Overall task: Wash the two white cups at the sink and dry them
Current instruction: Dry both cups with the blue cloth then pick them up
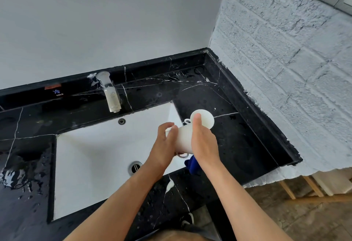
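I hold one white cup [183, 140] on its side between both hands, over the right edge of the white sink [91, 164]. My left hand [165, 146] grips its left end. My right hand [204, 145] wraps its right side, thumb pointing up. The second white cup [206, 119] stands just behind on the black counter, partly hidden by my right thumb, its small handle towards the sink. A blue cloth [192, 165] shows under my right wrist; I cannot tell whether the hand holds it.
A chrome faucet [111, 95] stands behind the basin, with no water running that I can see. The drain [135, 166] is near my left wrist. The black marble counter [247, 145] is wet on the left. A white brick wall [285, 69] bounds the right side.
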